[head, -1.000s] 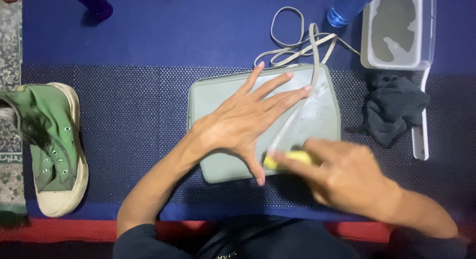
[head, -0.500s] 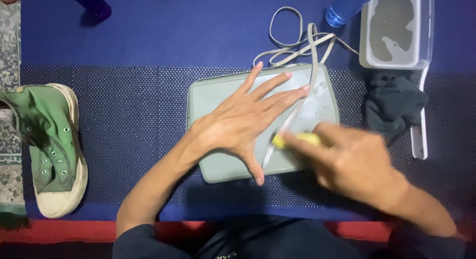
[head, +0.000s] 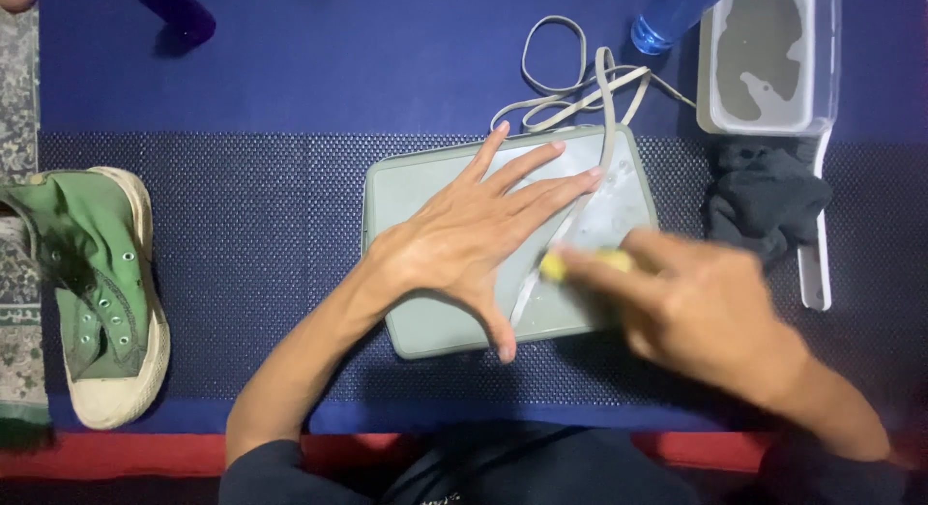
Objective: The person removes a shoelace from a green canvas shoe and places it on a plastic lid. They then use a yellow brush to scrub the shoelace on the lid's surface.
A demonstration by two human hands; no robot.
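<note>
A pale shoelace (head: 580, 215) lies stretched along a grey-green rectangular board (head: 425, 321), its long axis running from the board's far right corner down toward the near edge, with loose loops spilling off the far side. The left hand (head: 474, 244) rests flat on the board with fingers spread, fingertips touching the lace, while the right hand (head: 696, 312), blurred, is closed around a small yellow object (head: 580, 263) pressed against the lace's middle. Left of the board lies a green high-top shoe (head: 92, 292); right of it a dark cloth (head: 764, 196), beyond that a clear tub of murky water (head: 764, 56).
</note>
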